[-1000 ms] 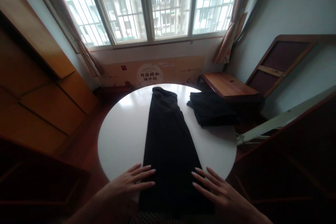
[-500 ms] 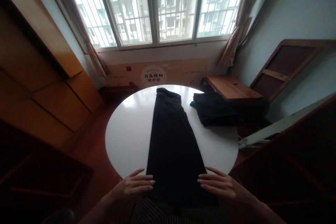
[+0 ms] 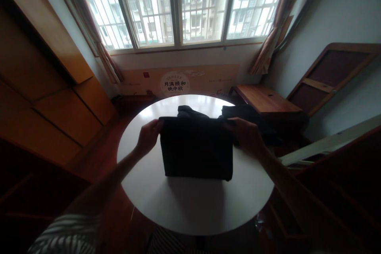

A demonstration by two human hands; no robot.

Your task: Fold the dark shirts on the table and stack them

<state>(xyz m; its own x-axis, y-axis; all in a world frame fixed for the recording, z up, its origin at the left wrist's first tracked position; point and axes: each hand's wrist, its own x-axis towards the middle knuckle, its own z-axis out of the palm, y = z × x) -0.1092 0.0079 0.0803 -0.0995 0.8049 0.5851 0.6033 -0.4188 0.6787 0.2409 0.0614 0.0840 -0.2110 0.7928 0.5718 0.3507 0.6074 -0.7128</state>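
A black garment (image 3: 196, 151), its exact kind unclear, is doubled over at the middle of the white round table (image 3: 143, 178). My left hand (image 3: 150, 133) pinches the left corner of its raised edge. At the right corner, my right hand (image 3: 244, 133) has its fingers closed on the same edge, partly lost in the dark cloth. The lifted part stands up toward me, with a straight fold along its bottom near the table. Behind the raised edge, the garment's far end shows as a crumpled bit of cloth lying on the tabletop.
Folded dark cloth (image 3: 250, 115) lies at the table's right rear, partly behind my right hand. Beyond it stands a low wooden table (image 3: 268, 98). Wooden cabinets (image 3: 68, 115) line the left side, and a barred window (image 3: 178, 8) is at the back.
Both hands have gone from lying open on the garment's near end to gripping its edge. They have carried that end up and away from me, folding the garment over.
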